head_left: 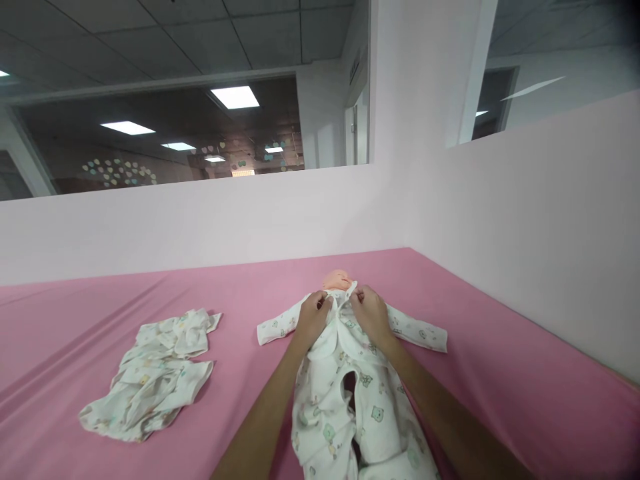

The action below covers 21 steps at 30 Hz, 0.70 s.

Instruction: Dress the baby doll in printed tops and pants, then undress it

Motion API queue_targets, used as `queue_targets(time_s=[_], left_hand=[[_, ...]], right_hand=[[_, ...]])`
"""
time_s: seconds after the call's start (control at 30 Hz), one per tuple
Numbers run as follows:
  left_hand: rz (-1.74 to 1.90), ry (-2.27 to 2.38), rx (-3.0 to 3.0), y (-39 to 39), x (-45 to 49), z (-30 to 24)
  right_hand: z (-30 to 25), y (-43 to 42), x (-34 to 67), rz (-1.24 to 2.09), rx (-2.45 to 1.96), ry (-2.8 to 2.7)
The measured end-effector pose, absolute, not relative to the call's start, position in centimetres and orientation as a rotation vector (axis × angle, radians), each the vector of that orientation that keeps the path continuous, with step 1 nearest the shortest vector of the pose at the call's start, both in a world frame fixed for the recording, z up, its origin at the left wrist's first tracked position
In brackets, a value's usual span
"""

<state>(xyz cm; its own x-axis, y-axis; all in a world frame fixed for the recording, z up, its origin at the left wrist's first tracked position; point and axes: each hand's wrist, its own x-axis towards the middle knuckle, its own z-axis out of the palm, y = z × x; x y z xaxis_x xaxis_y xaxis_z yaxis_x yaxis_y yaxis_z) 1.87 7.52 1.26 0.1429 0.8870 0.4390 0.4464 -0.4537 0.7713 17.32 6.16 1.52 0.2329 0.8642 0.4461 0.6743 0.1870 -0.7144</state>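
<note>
A baby doll (337, 280) lies on its back on the pink sheet (240, 293), dressed in a white printed romper (345, 393). The romper's sleeves spread out to both sides and its front gapes open lower down. My left hand (313, 319) pinches the left edge of the romper's opening at the doll's chest. My right hand (370, 315) pinches the right edge just below the collar. The two hands sit close together near the neck, fingers closed on the fabric.
A second white printed garment (153, 377) lies crumpled on the sheet to the left. Pale partition walls (525, 233) close off the back and the right side. Windows above them show a lit room beyond.
</note>
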Motion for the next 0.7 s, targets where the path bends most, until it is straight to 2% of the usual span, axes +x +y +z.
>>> queue_targets(time_s=[0.17, 0.53, 0.7], left_hand=[[1.237, 1.272, 1.906, 7.7, 1.5, 1.0], [1.199, 1.373, 1.939, 6.8, 1.3, 1.6], [0.998, 1.228, 2.2, 4.7, 0.6, 3.4]], right_hand=[[2.1, 3.7, 15.6, 0.294, -1.492, -1.637], [2.2, 2.2, 15.4, 0.016, -1.747, -1.872], [2.2, 2.0, 15.6, -0.191, -1.803, -1.961]])
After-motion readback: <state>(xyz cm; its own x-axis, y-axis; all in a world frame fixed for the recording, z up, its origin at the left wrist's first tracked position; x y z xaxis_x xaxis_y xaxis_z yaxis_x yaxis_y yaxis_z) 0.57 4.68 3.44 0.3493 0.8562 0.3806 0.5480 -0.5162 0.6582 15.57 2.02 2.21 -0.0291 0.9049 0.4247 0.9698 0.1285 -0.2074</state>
